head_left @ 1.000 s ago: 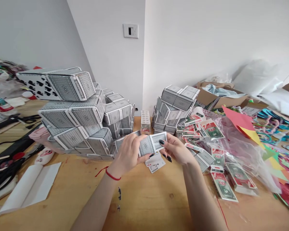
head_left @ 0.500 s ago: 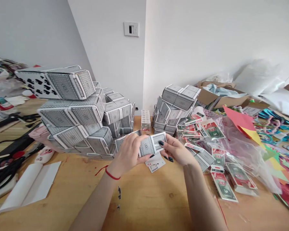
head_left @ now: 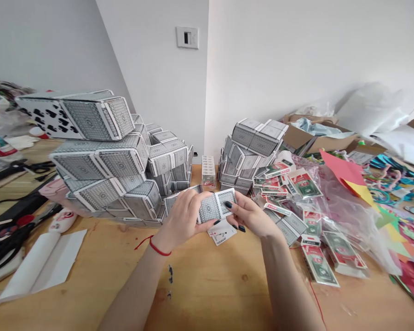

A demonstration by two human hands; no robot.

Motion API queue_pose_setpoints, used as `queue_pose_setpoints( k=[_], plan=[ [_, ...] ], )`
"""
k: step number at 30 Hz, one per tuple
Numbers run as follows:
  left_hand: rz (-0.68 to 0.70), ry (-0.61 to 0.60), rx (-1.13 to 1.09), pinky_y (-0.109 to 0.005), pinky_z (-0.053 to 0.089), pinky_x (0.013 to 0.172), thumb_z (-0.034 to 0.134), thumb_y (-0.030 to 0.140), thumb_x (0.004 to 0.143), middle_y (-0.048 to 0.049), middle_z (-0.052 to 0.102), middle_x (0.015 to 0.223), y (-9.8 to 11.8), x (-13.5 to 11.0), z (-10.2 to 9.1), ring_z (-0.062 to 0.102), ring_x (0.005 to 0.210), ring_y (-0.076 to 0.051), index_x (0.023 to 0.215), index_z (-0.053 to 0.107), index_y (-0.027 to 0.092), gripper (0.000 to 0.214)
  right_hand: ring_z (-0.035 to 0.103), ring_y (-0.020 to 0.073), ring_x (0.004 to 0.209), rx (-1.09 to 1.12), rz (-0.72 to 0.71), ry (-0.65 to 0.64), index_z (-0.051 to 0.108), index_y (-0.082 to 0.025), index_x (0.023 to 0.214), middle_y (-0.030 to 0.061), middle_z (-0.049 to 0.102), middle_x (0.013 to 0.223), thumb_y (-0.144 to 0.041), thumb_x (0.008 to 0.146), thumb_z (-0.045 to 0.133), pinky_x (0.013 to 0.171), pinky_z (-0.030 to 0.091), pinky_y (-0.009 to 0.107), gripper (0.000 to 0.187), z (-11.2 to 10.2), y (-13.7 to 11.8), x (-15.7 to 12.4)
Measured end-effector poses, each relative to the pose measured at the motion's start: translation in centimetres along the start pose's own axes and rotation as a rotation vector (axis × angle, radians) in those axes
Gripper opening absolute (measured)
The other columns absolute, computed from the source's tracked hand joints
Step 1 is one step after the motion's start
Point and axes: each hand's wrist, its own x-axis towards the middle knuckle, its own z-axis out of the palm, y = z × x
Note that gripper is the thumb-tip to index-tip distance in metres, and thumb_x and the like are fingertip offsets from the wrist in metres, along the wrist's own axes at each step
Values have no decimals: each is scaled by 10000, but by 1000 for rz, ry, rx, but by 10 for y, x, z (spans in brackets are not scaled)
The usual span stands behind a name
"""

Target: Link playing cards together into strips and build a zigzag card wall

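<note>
Both hands hold grey-patterned playing cards (head_left: 209, 208) in front of me, backs facing up. My left hand (head_left: 184, 214) is closed around the left part, its thumb along the lower edge. My right hand (head_left: 251, 214) pinches the right-hand card (head_left: 224, 198) with dark-nailed fingers. Whether the cards are separate or joined cannot be made out. Beneath them, loose face-up cards (head_left: 222, 234) lie on the wooden table (head_left: 214, 285), one a joker. Behind my left hand stands a stack of box-shaped blocks made of cards (head_left: 115, 163).
A smaller stack of card blocks (head_left: 255, 138) stands at the back right. Red and green card packs (head_left: 319, 264) and plastic wrap (head_left: 359, 230) spread on the right. White folded paper (head_left: 43, 262) and black scissors (head_left: 7, 248) lie on the left. Clear box (head_left: 208, 172) at the back.
The held cards and both hands have shifted very slightly left in view, along with a small camera movement. Both hands keep their hold.
</note>
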Motion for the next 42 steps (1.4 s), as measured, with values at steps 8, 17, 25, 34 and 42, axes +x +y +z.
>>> queue_pose_setpoints(
  k=[8,17,25,34,42],
  plan=[
    [-16,0,-4,-381,391,775,512,451,761,-93,472,933,1,0,0,455,876,-235,1152,379,146,513,333,48,382,-17,-14,-5,388,-186,901,-82,433,482,-400,859,423,372,254,157,221,2,-1,0],
    [-194,40,-191,-343,381,783,440,327,820,-65,560,966,10,2,-14,503,871,-196,1034,479,183,261,415,76,398,-144,-39,49,401,-195,907,-73,437,502,-395,863,390,374,331,175,205,4,-3,-3],
    [-291,77,-173,-301,371,709,402,264,842,-12,559,755,13,4,-13,488,733,-159,794,509,193,137,597,220,868,-1072,-183,808,534,-172,1035,98,637,925,-265,838,430,770,476,390,241,34,-18,-20],
    [-214,143,-165,-344,323,735,393,233,850,-5,548,698,19,3,-6,480,728,-170,769,503,198,141,467,303,1135,-1368,-240,769,382,-24,1242,249,492,1209,-138,863,349,880,453,456,398,80,9,-14],
    [-156,218,-224,-350,314,708,424,222,837,4,514,635,26,3,-4,461,664,-156,736,499,195,129,587,254,970,-1163,-253,767,372,-100,1264,180,599,1077,-147,856,349,725,514,366,411,78,3,-10]
  ],
)
